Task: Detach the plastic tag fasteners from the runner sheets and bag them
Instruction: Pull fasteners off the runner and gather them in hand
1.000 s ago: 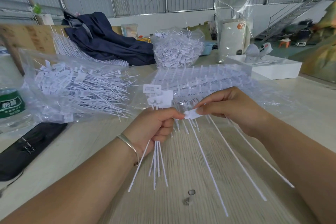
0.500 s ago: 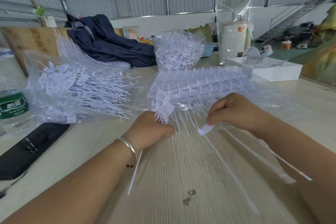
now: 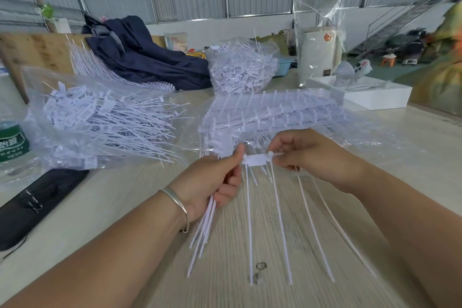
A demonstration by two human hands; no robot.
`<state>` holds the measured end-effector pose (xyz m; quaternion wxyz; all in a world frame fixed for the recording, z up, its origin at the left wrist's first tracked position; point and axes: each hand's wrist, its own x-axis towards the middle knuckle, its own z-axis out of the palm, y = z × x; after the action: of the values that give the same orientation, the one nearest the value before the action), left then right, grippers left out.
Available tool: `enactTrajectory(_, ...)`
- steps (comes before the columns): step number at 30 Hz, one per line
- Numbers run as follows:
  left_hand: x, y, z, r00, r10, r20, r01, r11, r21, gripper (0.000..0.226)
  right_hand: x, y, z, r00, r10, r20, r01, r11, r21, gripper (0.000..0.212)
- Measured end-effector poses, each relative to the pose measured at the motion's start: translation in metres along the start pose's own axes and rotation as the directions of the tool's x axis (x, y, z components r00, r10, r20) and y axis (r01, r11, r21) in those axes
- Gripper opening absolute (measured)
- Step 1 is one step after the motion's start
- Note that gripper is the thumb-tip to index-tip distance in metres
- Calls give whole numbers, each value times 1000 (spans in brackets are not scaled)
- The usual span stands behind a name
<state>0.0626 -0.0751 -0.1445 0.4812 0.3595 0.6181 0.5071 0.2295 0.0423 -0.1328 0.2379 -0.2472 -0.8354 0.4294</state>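
Both hands [image 3: 212,177] now pinch fastener [image 3: 257,159].

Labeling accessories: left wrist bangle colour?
Silver metal bangle on the left wrist, clearest in the head view.

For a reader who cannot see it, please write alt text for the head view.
The left hand grips a bundle of detached fasteners while the right hand pinches a white tag on the runner sheet. A clear bag of loose fasteners lies at left on the wooden table.
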Motion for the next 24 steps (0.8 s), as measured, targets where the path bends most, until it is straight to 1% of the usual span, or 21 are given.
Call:
enactTrajectory(2, -1, 0, 1, 1000, -19, 2, 19, 1000, 18, 45, 0, 1, 1, 999, -35, -9, 35, 999, 9, 10)
enactTrajectory(4, -1, 0, 0, 1000, 11, 4, -11, 1000, 6, 41, 1, 3, 1, 998, -58, -36, 58, 998, -12, 8)
enactTrajectory(5, -1, 1, -2, 999, 41, 2, -41, 999, 11, 35, 1, 4, 0, 997, -67, -47, 67, 998, -2, 8)
enactTrajectory(7, -2, 2, -4, 995, 101, 2, -101, 994, 42, 17, 1, 5, -1, 994, -90, -58, 92, 994, 50, 10)
enactTrajectory(8, -2, 1, -6, 993, 117, 9, -117, 992, 48, 12, 1, 5, -1, 993, -104, -60, 109, 991, 74, 11)
enactTrajectory(10, 0, 0, -7, 993, 121, 5, -121, 992, 35, 10, 0, 3, -1, 990, -131, -52, 136, 984, 116, 13)
enactTrajectory(11, 0, 0, -7, 994, 113, 1, -113, 994, 14, 12, 0, 3, -2, 990, -138, -44, 142, 982, 128, 14)
enactTrajectory(13, 1, 1, -7, 997, 80, 18, -79, 995, -55, 23, 0, 3, -3, 991, -131, -29, 134, 983, 129, 15)
enactTrajectory(14, 2, 2, -8, 997, 73, 27, -71, 993, -91, 24, -1, 3, -3, 993, -119, -21, 120, 985, 121, 13)
enactTrajectory(16, 2, 4, -8, 996, 72, 43, -65, 985, -157, 19, 0, 3, -4, 997, -82, -12, 83, 992, 95, 10)
enactTrajectory(18, 0, 6, -8, 997, 66, 43, -56, 978, -203, 10, 1, 5, -5, 998, -50, -35, 53, 995, 87, 17)
enactTrajectory(20, 2, 4, -10, 997, 77, 19, -71, 976, -206, 38, 1, 5, -6, 996, -53, -71, 63, 989, 137, 17)
enactTrajectory(21, 2, 5, -10, 997, 81, 3, -79, 975, -206, 42, 2, 5, -6, 995, -66, -77, 78, 982, 172, 15)
enactTrajectory(22, 1, 5, -10, 996, 84, 1, -82, 975, -208, 36, 1, 4, -6, 994, -80, -73, 93, 975, 201, 15)
enactTrajectory(24, 1, 6, -11, 993, 93, 67, -69, 954, -291, 10, 0, 3, -6, 993, -110, -35, 115, 964, 240, 20)
